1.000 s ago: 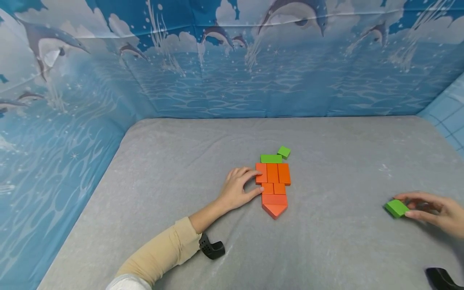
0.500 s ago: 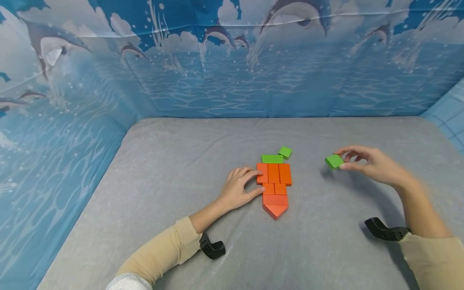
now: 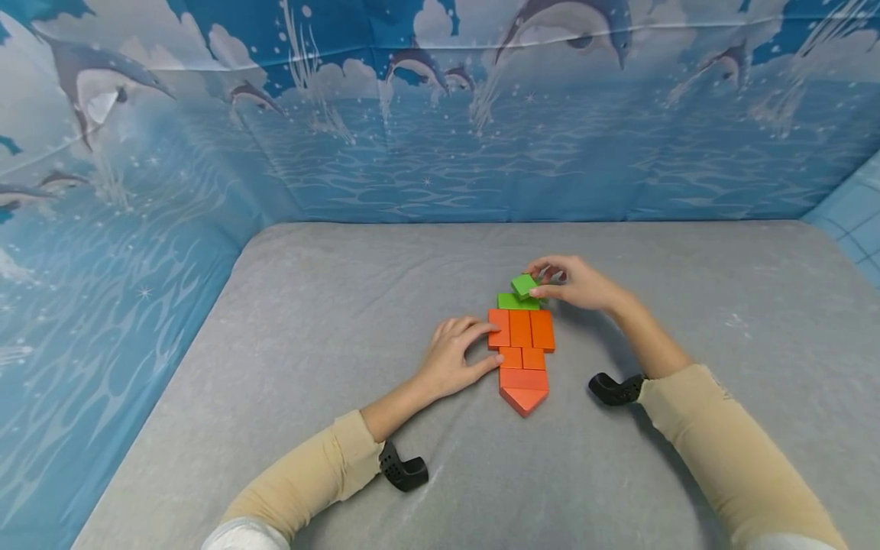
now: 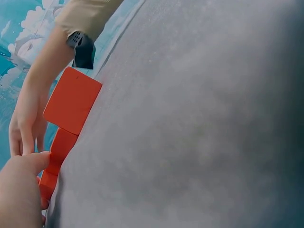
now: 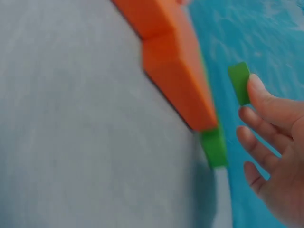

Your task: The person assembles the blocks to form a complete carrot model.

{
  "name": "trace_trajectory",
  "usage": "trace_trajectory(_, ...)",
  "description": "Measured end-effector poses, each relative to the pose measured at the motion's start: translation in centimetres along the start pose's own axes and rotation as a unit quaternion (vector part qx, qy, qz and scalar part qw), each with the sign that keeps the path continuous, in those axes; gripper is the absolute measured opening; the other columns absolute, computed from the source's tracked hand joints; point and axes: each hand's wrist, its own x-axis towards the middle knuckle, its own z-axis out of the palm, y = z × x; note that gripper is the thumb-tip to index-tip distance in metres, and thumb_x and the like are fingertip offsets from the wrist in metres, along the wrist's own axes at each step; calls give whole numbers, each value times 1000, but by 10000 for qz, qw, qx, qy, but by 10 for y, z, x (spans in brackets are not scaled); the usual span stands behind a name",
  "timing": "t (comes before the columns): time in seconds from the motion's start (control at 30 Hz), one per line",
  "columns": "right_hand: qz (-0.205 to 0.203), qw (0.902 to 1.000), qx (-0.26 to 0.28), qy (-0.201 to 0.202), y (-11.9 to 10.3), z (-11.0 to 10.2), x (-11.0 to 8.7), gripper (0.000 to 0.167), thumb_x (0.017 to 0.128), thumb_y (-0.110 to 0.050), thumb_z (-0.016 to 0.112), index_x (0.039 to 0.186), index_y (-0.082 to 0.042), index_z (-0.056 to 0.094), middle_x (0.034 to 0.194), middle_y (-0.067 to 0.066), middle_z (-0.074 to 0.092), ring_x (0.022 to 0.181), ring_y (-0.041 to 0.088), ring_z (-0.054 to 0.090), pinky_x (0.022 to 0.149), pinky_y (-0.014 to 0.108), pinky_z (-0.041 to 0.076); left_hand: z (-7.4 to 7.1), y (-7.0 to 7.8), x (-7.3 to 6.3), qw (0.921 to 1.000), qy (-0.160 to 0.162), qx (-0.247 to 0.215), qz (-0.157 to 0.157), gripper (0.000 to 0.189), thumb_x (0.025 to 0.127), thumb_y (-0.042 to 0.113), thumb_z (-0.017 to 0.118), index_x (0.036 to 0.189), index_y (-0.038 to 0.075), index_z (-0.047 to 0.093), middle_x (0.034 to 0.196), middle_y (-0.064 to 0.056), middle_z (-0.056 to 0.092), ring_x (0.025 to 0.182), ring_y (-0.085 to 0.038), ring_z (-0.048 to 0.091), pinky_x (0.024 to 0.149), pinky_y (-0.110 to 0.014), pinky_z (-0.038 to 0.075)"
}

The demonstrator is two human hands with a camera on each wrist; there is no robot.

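Note:
In the head view several flat orange blocks lie joined on the grey cloth, with a pointed orange block at the near end. A long green block touches their far edge. My left hand rests at the left side, index fingertip on the upper left orange block and thumb tip at a small orange block. My right hand pinches a small green block between thumb and fingers, held above the long green block. Another small green block is mostly hidden behind the right hand.
Grey cloth covers the surface, and a blue dolphin-print curtain stands along its back and left. Each wrist wears a black bracket, the left bracket and the right bracket both close over the cloth.
My right hand has carried the small green block from the far right, leftward and away from me, to over the long green block. My left hand has stayed at the orange blocks.

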Motion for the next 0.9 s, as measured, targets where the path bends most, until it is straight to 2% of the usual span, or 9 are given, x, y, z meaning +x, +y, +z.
trace_trajectory(0.2,204,9997,165,34,-8,14,24,37,87,-13,63,120,1,54,112,18,55,98,30,53,83,45,43,-2,0,1,10000,-15,-50,-3,41,84,39,63,120,19,59,115,-2,56,109,-18,46,99,-40,29)
trace_trajectory(0.4,233,9995,190,-72,-6,24,41,35,88,-12,62,118,3,55,108,20,56,98,32,53,80,44,44,-1,-1,2,10000,-35,-51,-5,41,84,39,63,120,20,58,115,-1,55,109,-17,45,99,-40,29)
trace_trajectory(0.67,347,9991,92,-245,-7,28,46,32,87,-9,62,115,5,57,106,20,57,94,32,54,81,43,44,-1,-1,2,10000,2,-46,0,41,84,39,63,120,20,58,115,-1,56,110,-18,45,99,-40,29)
trace_trajectory(0.9,477,9982,102,-337,-6,26,46,30,91,-10,56,118,3,58,109,21,57,97,32,51,79,41,42,-1,-1,2,10000,-32,-61,9,42,84,39,63,121,20,58,116,-1,55,110,-18,45,99,-40,30)
